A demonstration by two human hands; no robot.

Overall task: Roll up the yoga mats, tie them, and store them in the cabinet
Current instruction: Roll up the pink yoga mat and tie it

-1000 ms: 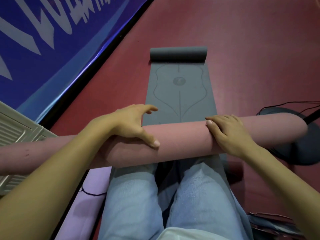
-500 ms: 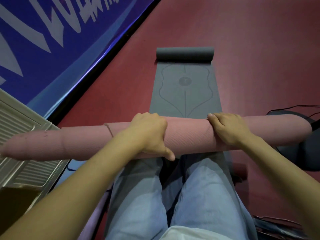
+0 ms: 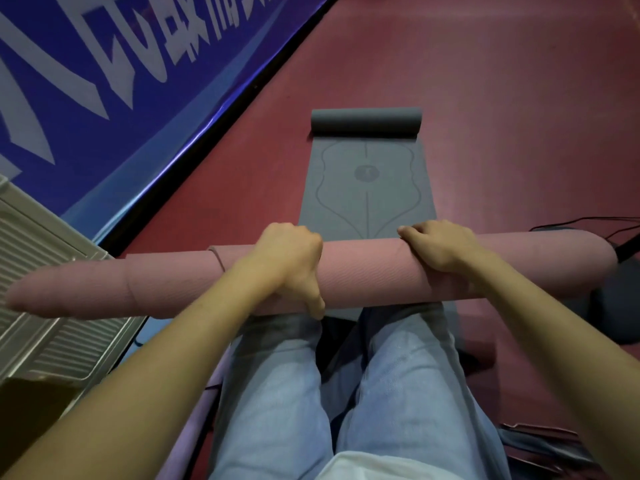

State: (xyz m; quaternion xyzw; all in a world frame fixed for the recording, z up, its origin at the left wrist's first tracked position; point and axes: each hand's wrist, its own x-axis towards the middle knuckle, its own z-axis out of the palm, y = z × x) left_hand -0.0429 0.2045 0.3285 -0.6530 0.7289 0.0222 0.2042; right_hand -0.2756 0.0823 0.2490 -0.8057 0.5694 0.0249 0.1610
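A rolled pink yoga mat (image 3: 363,271) lies crosswise above my knees, held level. My left hand (image 3: 294,261) grips it near the middle, fingers over the top and thumb down the near side. My right hand (image 3: 440,247) grips it further right in the same way. A thin band (image 3: 217,259) circles the roll left of my left hand. Beyond the roll, a grey yoga mat (image 3: 367,188) lies flat on the red floor, its far end curled into a small roll (image 3: 365,122). The pink roll's left end (image 3: 27,299) reaches over the cabinet.
A beige slatted cabinet door or panel (image 3: 45,306) stands at the left. A blue banner (image 3: 121,81) runs along the wall. A lilac mat (image 3: 194,427) lies by my left leg. A dark round base with cables (image 3: 620,299) sits at the right.
The pink roll has shifted to the left, so its left end now shows over the cabinet. My left hand went from resting on top with spread fingers to gripping the roll.
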